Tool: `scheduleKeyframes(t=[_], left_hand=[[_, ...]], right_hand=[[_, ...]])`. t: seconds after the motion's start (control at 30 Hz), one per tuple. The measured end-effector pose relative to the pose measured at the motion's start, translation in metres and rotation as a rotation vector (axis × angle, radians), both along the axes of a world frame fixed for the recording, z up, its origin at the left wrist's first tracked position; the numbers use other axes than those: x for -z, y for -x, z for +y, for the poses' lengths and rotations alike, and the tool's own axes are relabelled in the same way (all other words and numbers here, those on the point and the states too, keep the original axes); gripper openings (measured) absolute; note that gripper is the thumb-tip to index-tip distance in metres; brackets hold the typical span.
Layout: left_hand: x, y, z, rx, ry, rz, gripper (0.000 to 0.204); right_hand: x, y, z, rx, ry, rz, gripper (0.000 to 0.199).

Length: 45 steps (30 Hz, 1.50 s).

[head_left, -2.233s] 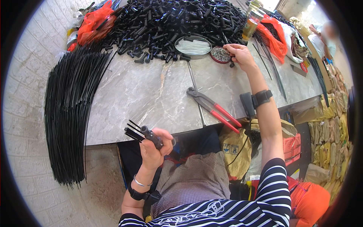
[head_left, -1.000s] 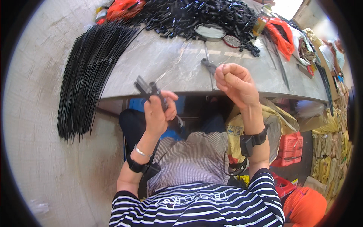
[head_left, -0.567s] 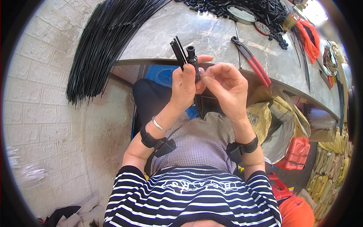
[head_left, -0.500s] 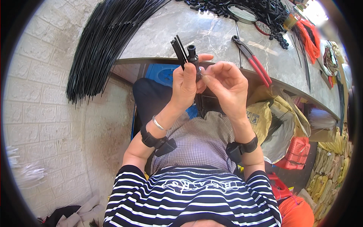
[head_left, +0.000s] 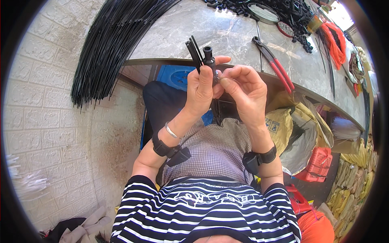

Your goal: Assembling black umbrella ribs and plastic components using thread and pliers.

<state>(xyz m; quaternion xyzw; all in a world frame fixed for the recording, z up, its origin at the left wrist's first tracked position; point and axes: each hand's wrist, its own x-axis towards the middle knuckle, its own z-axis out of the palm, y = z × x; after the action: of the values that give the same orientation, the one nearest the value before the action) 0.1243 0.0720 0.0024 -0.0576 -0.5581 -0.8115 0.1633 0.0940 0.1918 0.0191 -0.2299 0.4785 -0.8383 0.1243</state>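
Head view: the left hand grips a black tubular part and thin black rods near the table edge. The right hand has curled fingers beside the tubular part; its grip cannot be determined.

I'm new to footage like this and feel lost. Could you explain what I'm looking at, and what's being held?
There is no machine here, just a person's two bare hands. One wide fisheye camera on the person's head looks down, so straight edges bend near the rim.

The left hand holds a black tubular part and a few thin black rods. The right hand has its fingertips at the part's side; whether they pinch something small is hard to tell.

On the grey tabletop lie red-handled pincers, a big bundle of black strands overhanging the edge and, farther back, many small black parts.
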Motion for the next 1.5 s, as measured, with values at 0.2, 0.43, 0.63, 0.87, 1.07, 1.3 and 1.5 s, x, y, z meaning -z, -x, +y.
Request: scheduleKeyframes(t=[0.2, 0.43, 0.63, 0.87, 1.07, 1.3, 1.5], left_hand=[[0.002, 0.001, 0.001, -0.002, -0.002, 0.0, 0.082], [0.0, 0.0, 0.002, -0.018, 0.014, -0.01, 0.081], [-0.002, 0.0, 0.006, -0.119, 0.104, -0.004, 0.08], [-0.011, 0.0, 0.0, -0.119, 0.213, -0.001, 0.081], [-0.008, 0.0, -0.001, -0.043, 0.057, 0.002, 0.083], [-0.001, -0.003, -0.003, 0.013, -0.007, 0.039, 0.063], [-0.003, 0.005, -0.01, 0.053, 0.011, 0.086, 0.049]], right_hand=[[0.002, 0.0, 0.0, -0.008, -0.007, 0.005, 0.015], [0.0, -0.003, -0.002, 0.03, -0.017, -0.015, 0.014], [0.002, -0.013, -0.009, 0.271, -0.12, 0.163, 0.012], [0.009, -0.009, -0.014, 0.439, -0.16, 0.458, 0.014], [0.007, -0.005, -0.009, 0.153, 0.057, 0.11, 0.022], [0.01, -0.001, -0.008, 0.032, 0.078, 0.039, 0.02], [0.011, 0.011, -0.008, -0.054, 0.053, 0.023, 0.015]])
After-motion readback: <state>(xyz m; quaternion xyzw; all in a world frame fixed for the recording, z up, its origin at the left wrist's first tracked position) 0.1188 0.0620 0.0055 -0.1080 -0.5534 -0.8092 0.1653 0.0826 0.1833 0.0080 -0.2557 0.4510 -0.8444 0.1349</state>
